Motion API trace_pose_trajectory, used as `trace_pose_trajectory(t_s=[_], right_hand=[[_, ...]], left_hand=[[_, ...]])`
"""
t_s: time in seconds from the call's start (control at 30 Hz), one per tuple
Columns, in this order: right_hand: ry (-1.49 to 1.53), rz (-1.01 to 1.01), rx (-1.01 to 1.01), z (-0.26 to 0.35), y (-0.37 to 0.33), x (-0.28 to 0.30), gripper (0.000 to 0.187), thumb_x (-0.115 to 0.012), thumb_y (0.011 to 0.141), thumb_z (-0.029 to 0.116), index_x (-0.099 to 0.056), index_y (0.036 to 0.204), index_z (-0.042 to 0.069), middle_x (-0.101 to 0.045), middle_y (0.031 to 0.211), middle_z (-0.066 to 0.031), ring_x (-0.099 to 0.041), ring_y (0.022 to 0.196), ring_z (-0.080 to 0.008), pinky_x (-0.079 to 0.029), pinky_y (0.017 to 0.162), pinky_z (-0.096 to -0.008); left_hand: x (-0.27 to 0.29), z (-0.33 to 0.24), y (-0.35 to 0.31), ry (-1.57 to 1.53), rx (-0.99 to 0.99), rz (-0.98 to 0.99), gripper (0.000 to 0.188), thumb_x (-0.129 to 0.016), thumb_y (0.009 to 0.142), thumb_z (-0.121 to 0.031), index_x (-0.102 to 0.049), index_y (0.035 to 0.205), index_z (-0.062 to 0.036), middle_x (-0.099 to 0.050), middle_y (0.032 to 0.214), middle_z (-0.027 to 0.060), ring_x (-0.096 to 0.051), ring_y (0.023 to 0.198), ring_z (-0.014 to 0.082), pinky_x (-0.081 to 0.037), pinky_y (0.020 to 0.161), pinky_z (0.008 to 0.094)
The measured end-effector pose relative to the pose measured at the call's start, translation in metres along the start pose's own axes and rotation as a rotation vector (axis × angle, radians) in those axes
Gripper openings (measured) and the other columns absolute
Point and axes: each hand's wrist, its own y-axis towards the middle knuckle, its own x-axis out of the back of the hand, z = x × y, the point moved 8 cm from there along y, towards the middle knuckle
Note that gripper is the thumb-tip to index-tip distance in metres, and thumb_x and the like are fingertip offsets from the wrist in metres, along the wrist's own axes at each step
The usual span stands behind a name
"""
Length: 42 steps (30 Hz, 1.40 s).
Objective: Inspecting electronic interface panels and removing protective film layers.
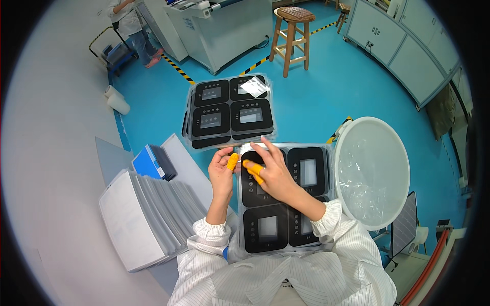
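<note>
A stack of clear sheets with black square panels (265, 228), each with a pale window and small round marks, lies in front of me. My left hand (221, 173) is at the stack's far left corner, fingers loosely bent, the thumb in a yellow finger cot held apart from them. Over the far left panel, my right hand (275, 176) has two digits in yellow finger cots drawn close together, slightly blurred, while other fingers stretch out. Anything between those two digits is too small to make out.
Beyond lies a second stack of black panels (211, 120) with a pale packet (254, 86) on it. A white round tub (410, 173) with clear film scraps stands right. Left are a pile of white sheets (138, 224) and a blue box (148, 162). Farther away are a wooden stool (294, 15) and a person (132, 30).
</note>
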Motion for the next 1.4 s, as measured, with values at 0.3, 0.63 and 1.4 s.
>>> trace_pose_trajectory(t_s=[0.3,0.63,1.4], right_hand=[[-0.041,-0.003,-0.016,0.005,0.009,0.001,0.037,-0.068,0.069,0.008,-0.058,0.103,-0.003,-0.03,0.137,-0.02,-0.025,0.128,-0.0408,-0.03,0.099,-0.0494],[0.044,-0.215,0.027,-0.008,0.027,0.019,0.023,-0.066,0.065,-0.004,-0.06,0.087,-0.002,-0.049,0.12,-0.0146,-0.042,0.118,-0.0343,-0.041,0.093,-0.0417],[0.96,0.162,-0.423,-0.074,-0.133,0.114,0.014,-0.045,0.086,0.004,-0.052,0.097,0.002,-0.066,0.091,-0.0119,-0.06,0.099,-0.0277,-0.04,0.094,-0.0481]], left_hand=[[-0.005,0.0,-0.007,-0.006,-0.04,0.002,0.022,-0.056,0.089,-0.017,-0.052,0.104,-0.0023,-0.064,0.084,0.0064,-0.059,0.069,0.008,-0.047,0.059,0.0188],[-0.014,-0.002,-0.013,-0.024,-0.007,0.021,0.023,-0.049,0.093,-0.022,-0.056,0.1,-0.0007,-0.061,0.077,0.0041,-0.049,0.059,0.0041,-0.042,0.056,0.0168],[0.175,-0.08,0.021,-0.278,-0.176,-0.637,0.027,-0.038,0.094,-0.017,-0.053,0.108,0.0006,-0.059,0.104,0.0109,-0.058,0.094,0.0187,-0.047,0.084,0.0294]])
